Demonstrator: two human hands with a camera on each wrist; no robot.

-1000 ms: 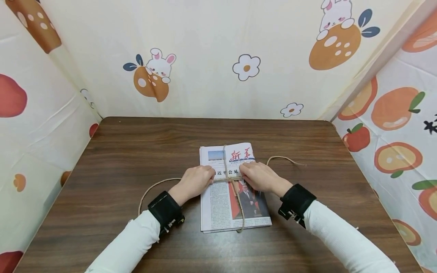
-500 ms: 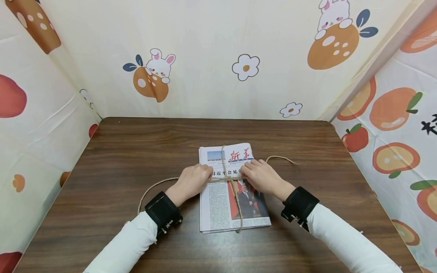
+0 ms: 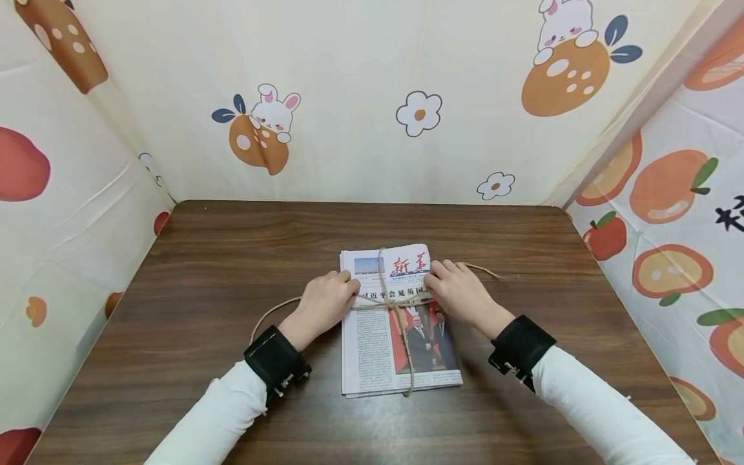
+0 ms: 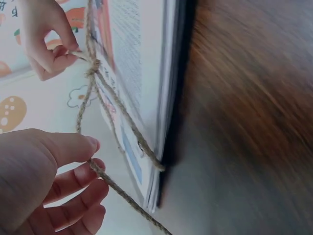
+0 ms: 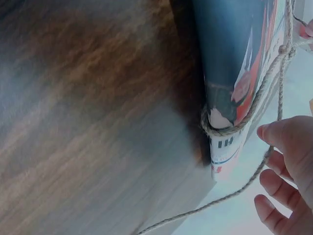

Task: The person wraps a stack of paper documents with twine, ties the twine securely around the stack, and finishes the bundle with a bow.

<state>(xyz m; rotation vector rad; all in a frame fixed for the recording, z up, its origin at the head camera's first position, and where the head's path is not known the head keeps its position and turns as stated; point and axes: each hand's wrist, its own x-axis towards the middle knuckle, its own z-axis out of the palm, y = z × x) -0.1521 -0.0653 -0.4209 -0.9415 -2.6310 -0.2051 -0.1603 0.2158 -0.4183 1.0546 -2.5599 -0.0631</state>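
Observation:
A folded stack of newspapers (image 3: 372,352) lies on the table with twine (image 3: 411,361) wrapped round it lengthwise and crosswise. Where the strands cross on top, a knot (image 4: 92,67) shows in the left wrist view. At the stack's left side, my left hand (image 3: 325,303) pinches one twine end between thumb and index finger. My right hand (image 3: 462,294) pinches the other end above the right edge, thumb against forefinger in the right wrist view. Both held strands run from the knot out to the fingers. Their loose tails trail past each hand onto the table.
The brown wooden table (image 3: 232,245) extends around the stack on all sides. A cream curtain (image 3: 349,77) printed with rabbits and flowers stands behind it. Fruit-printed cloth (image 3: 668,310) hangs along the right side, with a similar cloth (image 3: 75,226) on the left.
My hands have moved apart, the right one outward to the right and the left one slightly left. The strands between them and the knot now show longer above the newspapers.

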